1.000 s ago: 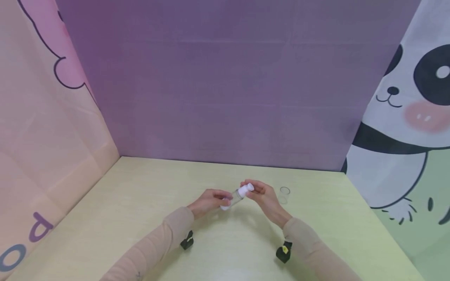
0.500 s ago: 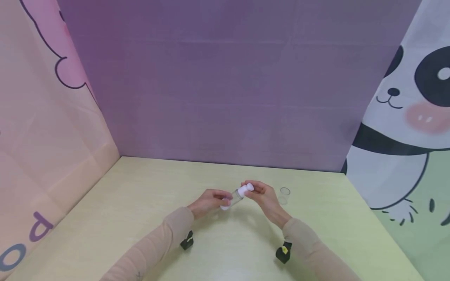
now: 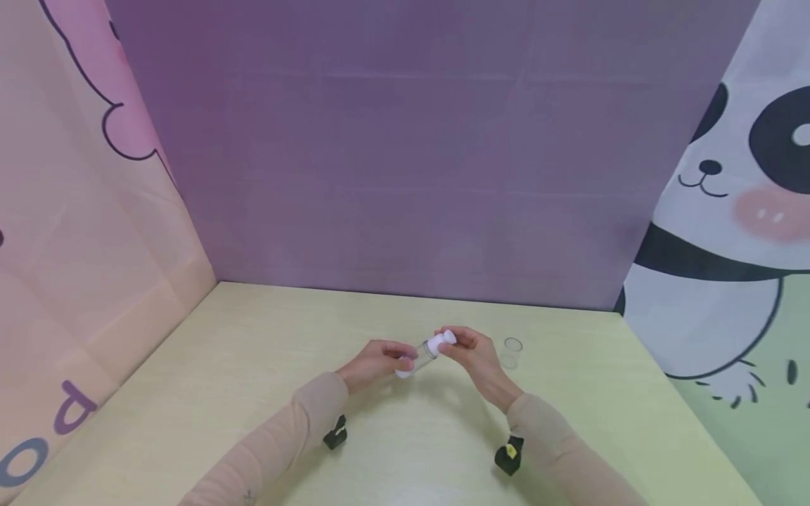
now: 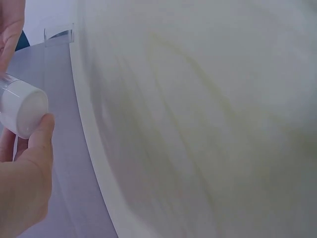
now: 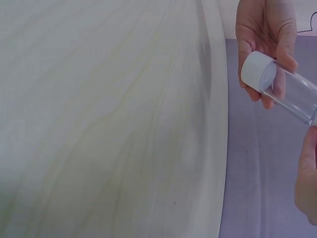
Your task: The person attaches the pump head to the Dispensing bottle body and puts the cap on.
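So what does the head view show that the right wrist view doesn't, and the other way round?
Only the head view shows the panda, both sleeves, the clear piece beyond the right hand, and the bottle end to end.

Only the right wrist view shows the palm of the left hand, which holds the white base.

Both show the two hands at the bottle, its clear middle, the table and the purple wall; the right wrist view crops the right hand.
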A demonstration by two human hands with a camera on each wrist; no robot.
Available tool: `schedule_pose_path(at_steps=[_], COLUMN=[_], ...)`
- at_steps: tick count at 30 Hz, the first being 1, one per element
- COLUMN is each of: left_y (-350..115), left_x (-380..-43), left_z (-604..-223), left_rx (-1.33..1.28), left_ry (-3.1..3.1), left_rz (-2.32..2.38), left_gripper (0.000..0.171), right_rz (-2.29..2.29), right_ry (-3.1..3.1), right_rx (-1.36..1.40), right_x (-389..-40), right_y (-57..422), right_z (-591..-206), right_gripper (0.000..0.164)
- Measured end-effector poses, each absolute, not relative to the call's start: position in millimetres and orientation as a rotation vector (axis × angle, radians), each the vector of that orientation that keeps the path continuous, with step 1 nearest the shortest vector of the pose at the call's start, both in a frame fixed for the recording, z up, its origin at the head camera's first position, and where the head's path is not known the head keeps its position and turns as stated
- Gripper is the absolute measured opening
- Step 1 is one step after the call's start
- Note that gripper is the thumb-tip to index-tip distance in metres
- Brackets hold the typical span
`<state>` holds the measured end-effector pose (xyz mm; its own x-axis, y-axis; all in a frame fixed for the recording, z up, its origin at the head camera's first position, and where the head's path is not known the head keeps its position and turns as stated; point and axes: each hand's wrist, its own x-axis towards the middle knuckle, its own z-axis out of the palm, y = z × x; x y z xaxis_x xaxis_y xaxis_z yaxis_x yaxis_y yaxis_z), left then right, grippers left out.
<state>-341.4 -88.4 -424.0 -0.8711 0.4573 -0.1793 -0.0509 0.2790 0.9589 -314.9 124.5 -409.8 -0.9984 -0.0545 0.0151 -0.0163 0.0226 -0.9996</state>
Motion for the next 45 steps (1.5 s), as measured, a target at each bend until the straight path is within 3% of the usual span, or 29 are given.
schedule_pose_path(at_steps=[28,45], left_y=[-89.6,-89.7], left_x=[-338.9,-339.5], left_z=[-425.0,-426.8], left_rx=[0.369,0.415], left_ry=[2.148,2.139], left_rz=[1.607,1.628], left_gripper=[0.030,0.030], right_rz=[-2.147,-2.170], right_ry=[2.292,2.260], right_rx=[0.004,-0.080], right_x=[-313.4,-315.0], right_y=[120.6,123.1], right_z=[-410.9,-413.9], right_gripper=[0.039,0.041])
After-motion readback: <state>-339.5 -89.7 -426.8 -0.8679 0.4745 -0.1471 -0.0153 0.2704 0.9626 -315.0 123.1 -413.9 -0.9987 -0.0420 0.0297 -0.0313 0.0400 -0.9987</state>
